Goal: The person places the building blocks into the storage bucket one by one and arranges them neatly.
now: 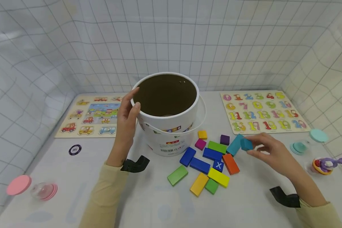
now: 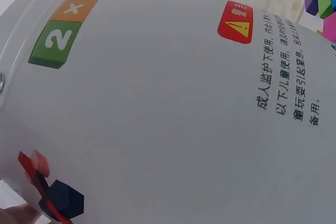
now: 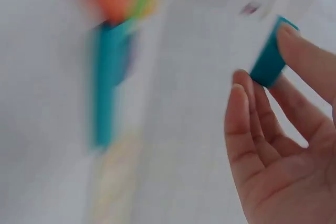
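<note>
A white bucket [image 1: 171,142] stands upright at the middle of the table, its dark inside showing. My left hand [image 1: 126,118] grips its rim on the left side. In the left wrist view the printed bucket wall [image 2: 168,103] fills most of the picture, and only a sliver of the hand shows. My right hand [image 1: 269,150] pinches a small teal block [image 1: 246,144] between thumb and fingers. That block [image 3: 270,59] is held up in the right wrist view too. Just left of it, a longer teal block [image 1: 235,145] lies among the others on the table.
Several coloured blocks [image 1: 200,165] lie in front and right of the bucket. A vehicle puzzle board [image 1: 84,107] is behind left, a number board [image 1: 262,110] behind right. Pink lid [image 1: 19,185] and round chip [image 1: 75,149] lie left; a purple toy [image 1: 327,164] sits right.
</note>
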Demonstrator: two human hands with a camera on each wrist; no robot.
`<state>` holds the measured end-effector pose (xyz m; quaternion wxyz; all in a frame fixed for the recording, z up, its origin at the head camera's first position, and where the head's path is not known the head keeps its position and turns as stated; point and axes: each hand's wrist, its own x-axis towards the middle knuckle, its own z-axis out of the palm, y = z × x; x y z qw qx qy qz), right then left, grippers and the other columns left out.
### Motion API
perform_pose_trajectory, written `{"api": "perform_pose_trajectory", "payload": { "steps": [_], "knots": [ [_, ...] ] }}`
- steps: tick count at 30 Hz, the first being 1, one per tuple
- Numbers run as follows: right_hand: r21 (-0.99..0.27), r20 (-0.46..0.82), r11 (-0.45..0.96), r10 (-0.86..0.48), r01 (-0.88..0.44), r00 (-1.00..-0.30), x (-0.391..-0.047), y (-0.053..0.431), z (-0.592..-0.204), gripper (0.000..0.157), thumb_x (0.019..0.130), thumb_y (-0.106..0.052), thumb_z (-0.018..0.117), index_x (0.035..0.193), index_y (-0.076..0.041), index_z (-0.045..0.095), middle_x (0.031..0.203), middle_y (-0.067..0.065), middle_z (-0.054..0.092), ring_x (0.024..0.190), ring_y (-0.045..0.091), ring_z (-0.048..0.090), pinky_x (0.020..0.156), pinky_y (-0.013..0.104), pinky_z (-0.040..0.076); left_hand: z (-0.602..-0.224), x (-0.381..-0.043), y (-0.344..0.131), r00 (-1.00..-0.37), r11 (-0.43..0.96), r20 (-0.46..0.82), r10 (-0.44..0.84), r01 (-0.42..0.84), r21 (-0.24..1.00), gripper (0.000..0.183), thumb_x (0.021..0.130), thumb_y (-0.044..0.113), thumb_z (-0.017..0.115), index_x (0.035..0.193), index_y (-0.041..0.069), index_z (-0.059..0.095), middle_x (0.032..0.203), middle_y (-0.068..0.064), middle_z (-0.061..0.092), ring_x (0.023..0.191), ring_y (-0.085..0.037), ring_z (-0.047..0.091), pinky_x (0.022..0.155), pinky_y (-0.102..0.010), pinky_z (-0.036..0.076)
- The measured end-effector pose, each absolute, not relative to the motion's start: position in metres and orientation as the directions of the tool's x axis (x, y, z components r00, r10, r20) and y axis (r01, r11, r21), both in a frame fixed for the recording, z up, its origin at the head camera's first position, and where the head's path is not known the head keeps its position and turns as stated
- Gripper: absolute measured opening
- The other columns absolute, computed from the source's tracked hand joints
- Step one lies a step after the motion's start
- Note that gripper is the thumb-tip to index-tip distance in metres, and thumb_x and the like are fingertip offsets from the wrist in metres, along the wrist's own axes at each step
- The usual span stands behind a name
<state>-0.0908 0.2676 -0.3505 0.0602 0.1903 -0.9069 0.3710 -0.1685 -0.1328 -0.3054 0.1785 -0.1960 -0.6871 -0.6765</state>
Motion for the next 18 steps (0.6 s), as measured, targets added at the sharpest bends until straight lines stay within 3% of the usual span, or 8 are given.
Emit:
{"api": "perform_pose_trajectory", "payload": {
  "steps": [4, 9, 18],
  "knots": [
    [-0.753, 0.368, 0.445, -0.327, -0.485, -0.871, -0.114, 0.218, -0.297, 0.038, 0.079, 0.003, 0.062, 0.117, -0.001, 0.054, 0.105, 0.001, 0.052, 0.090, 0.009, 0.053, 0.077, 0.013, 0.046, -0.303, -0.166, -0.137, -0.869, 0.023, 0.494, 0.037, 0.495, 0.869, 0.045, 0.089, 0.019, 0.044, 0.134, 0.011, 0.039, 0.138, -0.001, 0.034, 0.128, -0.016, 0.027, 0.105, -0.037, 0.024],
    [-0.771, 0.415, 0.333, -0.384, -0.543, -0.825, -0.147, 0.155, -0.249, 0.037, 0.081, -0.007, 0.063, 0.117, -0.005, 0.056, 0.105, 0.002, 0.053, 0.094, 0.014, 0.054, 0.081, 0.020, 0.046, -0.301, -0.164, -0.141, -0.892, -0.008, 0.449, 0.046, 0.449, 0.894, 0.046, 0.089, 0.018, 0.049, 0.134, 0.014, 0.041, 0.139, 0.000, 0.035, 0.128, -0.018, 0.031, 0.103, -0.038, 0.027],
    [-0.766, 0.293, 0.412, -0.460, -0.494, -0.838, -0.189, 0.108, -0.232, 0.037, 0.081, -0.017, 0.065, 0.117, -0.010, 0.057, 0.104, 0.001, 0.057, 0.094, 0.010, 0.057, 0.081, 0.025, 0.047, -0.296, -0.160, -0.144, -0.915, 0.034, 0.401, 0.046, 0.402, 0.915, 0.045, 0.090, 0.021, 0.051, 0.134, 0.020, 0.042, 0.138, 0.004, 0.037, 0.126, -0.017, 0.034, 0.102, -0.038, 0.030]
  ]
}}
